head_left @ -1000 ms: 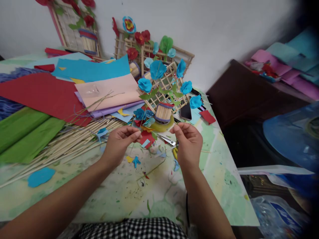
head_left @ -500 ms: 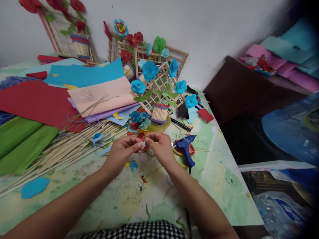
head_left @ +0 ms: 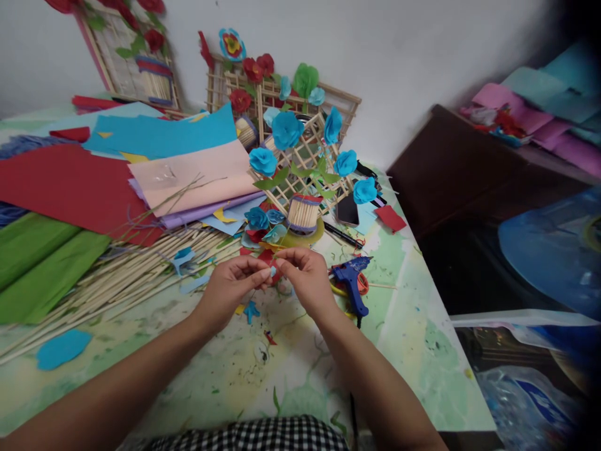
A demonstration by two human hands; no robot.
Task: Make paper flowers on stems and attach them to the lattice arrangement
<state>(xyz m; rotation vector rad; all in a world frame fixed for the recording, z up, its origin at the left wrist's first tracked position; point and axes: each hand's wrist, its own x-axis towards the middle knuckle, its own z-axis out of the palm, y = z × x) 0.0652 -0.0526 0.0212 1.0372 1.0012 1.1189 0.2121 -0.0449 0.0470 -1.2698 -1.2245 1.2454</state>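
My left hand and my right hand meet above the middle of the table, fingertips almost touching. Between the left thumb and fingers is a small light blue paper piece, mostly hidden by the fingers. The right fingers are pinched at its other side; whether they grip the paper as well is hard to make out. Just beyond the hands stands a stick lattice with blue paper flowers and a small stick pot. Below the fingers lies a blue paper scrap.
A blue glue gun lies right of my right hand, near a phone and a black pen. Thin sticks and red paper spread at left. More flowered lattices lean on the wall. The table's right edge slants past my arm.
The view has shifted slightly, so the background sits a little differently. Both hands keep their pinch around the small light blue paper piece, with hardly any movement.
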